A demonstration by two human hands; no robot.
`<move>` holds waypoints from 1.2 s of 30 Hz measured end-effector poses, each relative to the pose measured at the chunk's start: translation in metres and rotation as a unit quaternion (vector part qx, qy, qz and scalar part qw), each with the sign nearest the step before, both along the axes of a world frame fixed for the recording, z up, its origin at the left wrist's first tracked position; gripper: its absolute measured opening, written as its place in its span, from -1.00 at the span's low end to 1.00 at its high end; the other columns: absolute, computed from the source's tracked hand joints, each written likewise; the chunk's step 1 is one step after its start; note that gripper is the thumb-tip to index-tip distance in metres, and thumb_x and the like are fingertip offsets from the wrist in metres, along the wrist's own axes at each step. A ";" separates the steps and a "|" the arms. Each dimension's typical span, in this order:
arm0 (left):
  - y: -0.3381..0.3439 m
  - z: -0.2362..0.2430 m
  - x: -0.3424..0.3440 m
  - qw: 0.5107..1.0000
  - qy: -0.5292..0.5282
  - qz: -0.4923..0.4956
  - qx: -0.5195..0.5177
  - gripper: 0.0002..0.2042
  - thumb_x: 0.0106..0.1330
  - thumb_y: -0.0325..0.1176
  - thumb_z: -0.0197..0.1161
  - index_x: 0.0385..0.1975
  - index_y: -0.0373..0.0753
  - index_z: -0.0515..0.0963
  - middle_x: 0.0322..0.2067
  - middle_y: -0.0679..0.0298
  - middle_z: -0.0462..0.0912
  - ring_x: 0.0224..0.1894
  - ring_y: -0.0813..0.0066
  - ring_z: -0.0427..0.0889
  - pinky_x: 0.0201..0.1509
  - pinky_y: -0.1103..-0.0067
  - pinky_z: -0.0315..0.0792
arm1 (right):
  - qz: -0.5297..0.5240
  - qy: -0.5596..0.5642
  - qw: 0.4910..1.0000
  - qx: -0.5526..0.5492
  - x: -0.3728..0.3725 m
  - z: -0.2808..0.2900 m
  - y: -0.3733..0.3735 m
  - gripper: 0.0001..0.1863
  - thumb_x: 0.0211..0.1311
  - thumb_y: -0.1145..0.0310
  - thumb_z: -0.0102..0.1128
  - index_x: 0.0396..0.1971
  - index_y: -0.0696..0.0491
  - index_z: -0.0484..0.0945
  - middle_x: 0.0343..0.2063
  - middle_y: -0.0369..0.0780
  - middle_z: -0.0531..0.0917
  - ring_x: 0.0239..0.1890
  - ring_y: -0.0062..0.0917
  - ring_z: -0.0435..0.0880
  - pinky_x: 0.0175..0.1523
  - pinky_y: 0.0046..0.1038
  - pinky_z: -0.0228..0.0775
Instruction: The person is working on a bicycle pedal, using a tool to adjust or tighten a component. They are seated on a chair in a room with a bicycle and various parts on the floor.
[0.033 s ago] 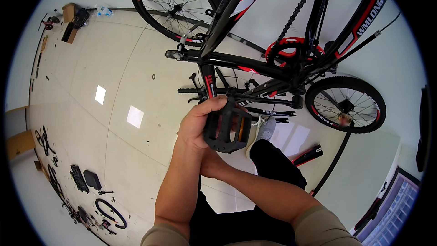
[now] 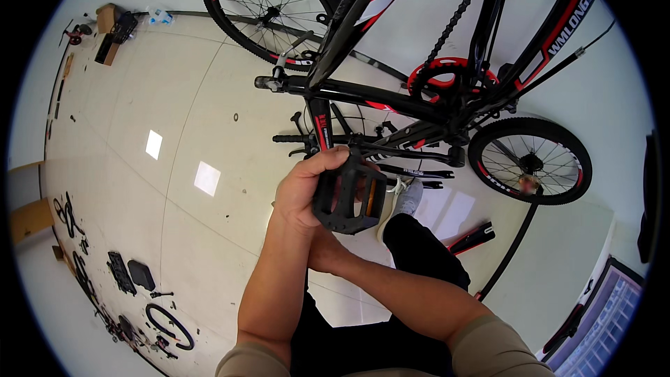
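Pedal [image 2: 345, 199] lies just right of the left hand's [image 2: 300, 192] palm, long axis near-to-far, pinched by thumb and fingers at the crank arm's [image 2: 412, 154] left end. The right hand's [image 2: 326, 253] fingers are hidden; I cannot tell their state.

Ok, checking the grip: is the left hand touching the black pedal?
Touching: the head view shows the left hand gripping the black pedal, thumb against its edge.

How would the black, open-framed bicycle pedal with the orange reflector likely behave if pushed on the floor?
The black pedal, held in the left hand, is probably stiff, given its thick, unbent bars. The large openings suggest it may be light for its size. Laid flat, it would likely slide rather than roll, its outline being angular.
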State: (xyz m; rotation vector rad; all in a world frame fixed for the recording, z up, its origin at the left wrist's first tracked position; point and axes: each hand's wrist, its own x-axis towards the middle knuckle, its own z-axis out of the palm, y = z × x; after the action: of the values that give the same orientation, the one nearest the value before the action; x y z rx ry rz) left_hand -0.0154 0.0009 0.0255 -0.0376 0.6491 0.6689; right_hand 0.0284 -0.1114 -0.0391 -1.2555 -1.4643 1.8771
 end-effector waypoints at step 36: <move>-0.012 -0.027 0.020 0.958 -0.285 0.022 0.003 -0.46 0.33 0.00 -0.09 -0.07 -0.35 0.63 -0.07 -0.10 0.62 -0.03 -0.12 0.61 0.13 -0.04 0.40 | 0.084 -0.107 0.990 -0.048 0.014 -0.022 -0.023 -0.42 0.16 0.01 0.29 0.15 -0.06 0.49 0.21 -0.15 0.48 0.28 -0.29 0.41 0.29 -0.29 0.30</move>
State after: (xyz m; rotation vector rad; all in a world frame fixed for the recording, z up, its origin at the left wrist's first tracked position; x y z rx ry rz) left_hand 0.0044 -0.0116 -0.0018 -0.2310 0.0901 0.6622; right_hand 0.0428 -0.1347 -0.0607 -1.4585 -1.6522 1.9924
